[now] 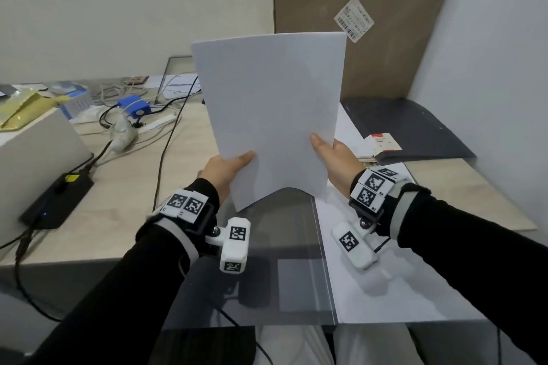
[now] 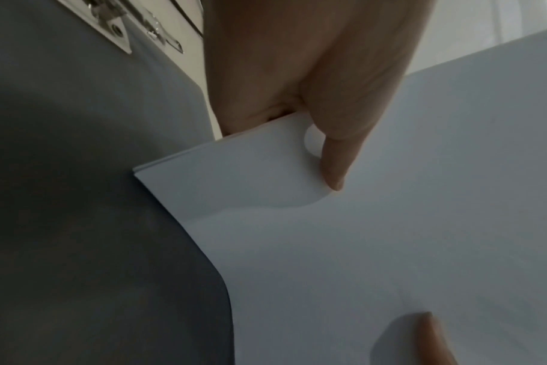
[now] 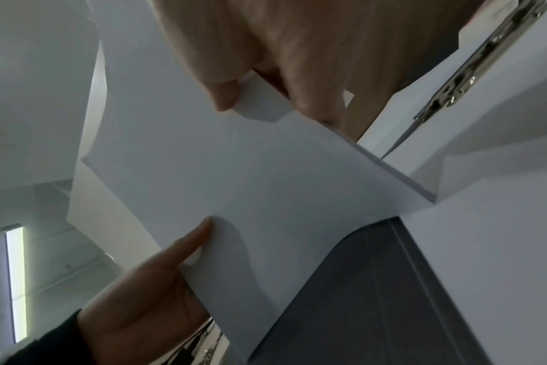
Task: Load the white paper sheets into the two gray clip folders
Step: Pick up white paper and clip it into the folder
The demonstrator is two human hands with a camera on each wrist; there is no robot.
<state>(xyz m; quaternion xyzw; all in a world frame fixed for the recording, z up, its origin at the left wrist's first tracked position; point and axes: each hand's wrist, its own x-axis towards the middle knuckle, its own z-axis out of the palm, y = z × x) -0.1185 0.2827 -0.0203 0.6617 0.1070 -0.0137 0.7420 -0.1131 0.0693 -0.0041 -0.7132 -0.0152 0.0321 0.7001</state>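
A stack of white paper sheets [image 1: 271, 115] stands upright in the air above an open gray clip folder [image 1: 284, 272] at the table's near edge. My left hand [image 1: 228, 167] pinches the stack's lower left edge, thumb on the front. My right hand [image 1: 333, 157] pinches the lower right edge the same way. The wrist views show the stack [image 2: 375, 247] [image 3: 234, 185] bowed between thumb and fingers of each hand [image 2: 313, 98] [image 3: 281, 61]. White sheets [image 1: 385, 284] lie on the open folder's right half. A second dark gray folder [image 1: 415, 127] lies shut at the back right.
Cables [image 1: 166, 139], a blue device [image 1: 135, 105] and a black box [image 1: 57, 201] crowd the table's left side. A brown board [image 1: 370, 9] leans on the wall behind. A metal clip [image 2: 109, 27] [image 3: 472, 64] shows in the wrist views.
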